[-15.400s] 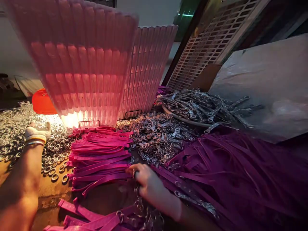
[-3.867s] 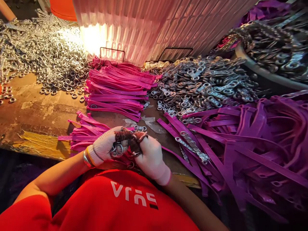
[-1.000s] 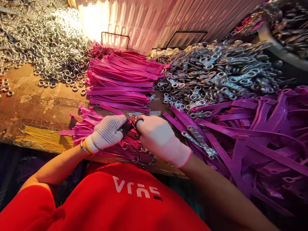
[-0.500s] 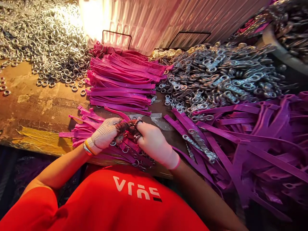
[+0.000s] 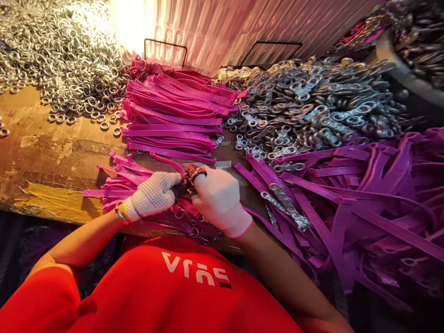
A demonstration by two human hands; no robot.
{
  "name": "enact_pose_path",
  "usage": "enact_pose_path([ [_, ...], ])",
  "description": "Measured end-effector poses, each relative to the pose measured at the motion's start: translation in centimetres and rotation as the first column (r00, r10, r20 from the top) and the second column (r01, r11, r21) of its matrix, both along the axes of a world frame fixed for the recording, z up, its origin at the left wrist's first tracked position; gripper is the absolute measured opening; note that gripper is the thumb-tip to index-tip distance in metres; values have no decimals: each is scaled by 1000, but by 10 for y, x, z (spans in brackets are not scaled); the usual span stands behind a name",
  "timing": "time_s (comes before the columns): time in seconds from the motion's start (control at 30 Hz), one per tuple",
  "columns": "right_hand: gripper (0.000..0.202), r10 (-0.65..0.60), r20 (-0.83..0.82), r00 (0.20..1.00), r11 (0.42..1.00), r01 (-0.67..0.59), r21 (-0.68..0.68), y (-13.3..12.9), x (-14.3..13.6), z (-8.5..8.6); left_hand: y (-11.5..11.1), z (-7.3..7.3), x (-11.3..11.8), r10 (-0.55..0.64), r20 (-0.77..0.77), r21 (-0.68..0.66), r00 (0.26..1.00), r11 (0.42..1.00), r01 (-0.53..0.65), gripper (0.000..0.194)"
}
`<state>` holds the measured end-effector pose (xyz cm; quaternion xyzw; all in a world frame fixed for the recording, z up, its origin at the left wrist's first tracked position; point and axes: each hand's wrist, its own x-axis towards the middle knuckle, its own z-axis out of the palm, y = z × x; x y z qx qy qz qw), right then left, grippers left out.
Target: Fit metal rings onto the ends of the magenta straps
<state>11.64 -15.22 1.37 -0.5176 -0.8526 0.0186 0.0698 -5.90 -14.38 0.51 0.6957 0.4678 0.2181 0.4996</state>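
Observation:
My left hand [image 5: 152,193], in a dotted white knit glove with dark-wrapped fingertips, is closed close against my right hand. My right hand [image 5: 218,196], also gloved in white with dark wrapping on the fingers, is closed too. A curved pink strap [image 5: 164,160] runs in between the fingers of both hands; its gripped end is hidden. Beneath the hands lie loose pink straps [image 5: 120,178], several with metal rings [image 5: 194,232] at their ends.
A stack of pink straps [image 5: 173,120] lies beyond my hands. Metal rings [image 5: 79,69] are heaped at the left, two-holed metal links [image 5: 312,106] at the right. A tangle of purple straps [image 5: 367,199] spreads on the right. Corrugated translucent sheeting [image 5: 208,32] stands at the back.
My hands have drawn closer together, and the right hand has turned and shifted slightly left. The left hand's thumb now shows on top. The view has shifted a little.

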Motion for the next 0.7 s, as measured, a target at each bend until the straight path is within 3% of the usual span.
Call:
enact_pose_path([
  [0.13,47,-20,-113,993,994,7,-113,0,3,1,-2,4,-3,122,123,-232,985,969,-91,32],
  [0.2,46,-3,-65,998,973,-12,-232,1,6,7,-5,6,-3,183,142,-257,973,956,-142,34],
  [0.33,26,-6,166,986,929,67,-364,1,6,15,-13,4,2,151,34,-88,988,985,-147,31],
  [0.47,20,109,204,973,946,-38,-322,-8,3,5,-19,-3,7,91,-35,10,995,996,-90,25],
  [0.6,18,184,202,962,949,-120,-291,-16,2,-4,-16,-4,6,-23,-106,44,994,999,28,19],
  [0.7,19,189,216,958,949,-122,-289,-20,7,3,-7,10,-5,-176,-226,128,958,970,208,19],
])
